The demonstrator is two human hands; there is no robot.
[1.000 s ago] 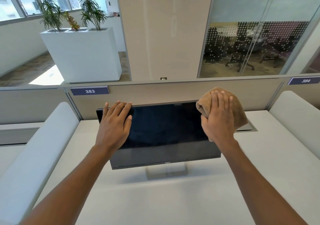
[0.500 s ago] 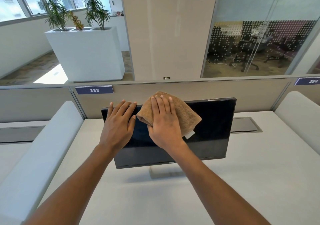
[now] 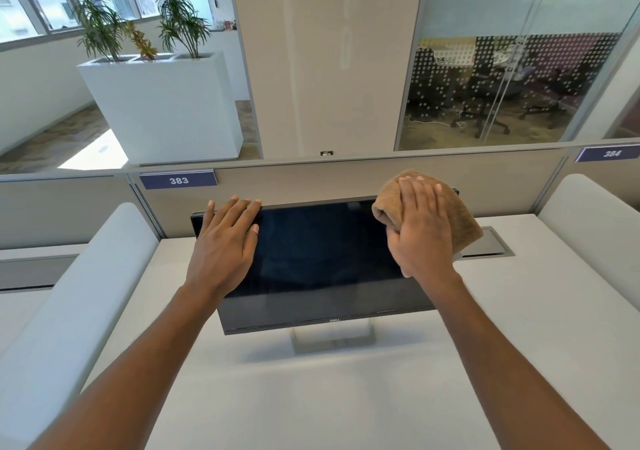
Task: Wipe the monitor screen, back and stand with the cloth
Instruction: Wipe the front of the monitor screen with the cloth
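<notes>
Tan terry cloth (image 3: 462,219), folded thick with a soft nap, covers the upper right corner of the monitor (image 3: 322,259). The right hand (image 3: 420,231) presses it there with fingers straight and flat, not clutching. The left hand (image 3: 225,242) lies flat on the screen's upper left corner, fingers extended, likely bracing the thin panel against wiping pressure. Monitor stands near the far edge of the tabletop (image 3: 346,408), just before the beige partition (image 3: 311,179). Screen is glossy black. The stand (image 3: 332,340) is pale, flat and rectangular. Judged: screen pass underway; back and stand not yet wiped.
</notes>
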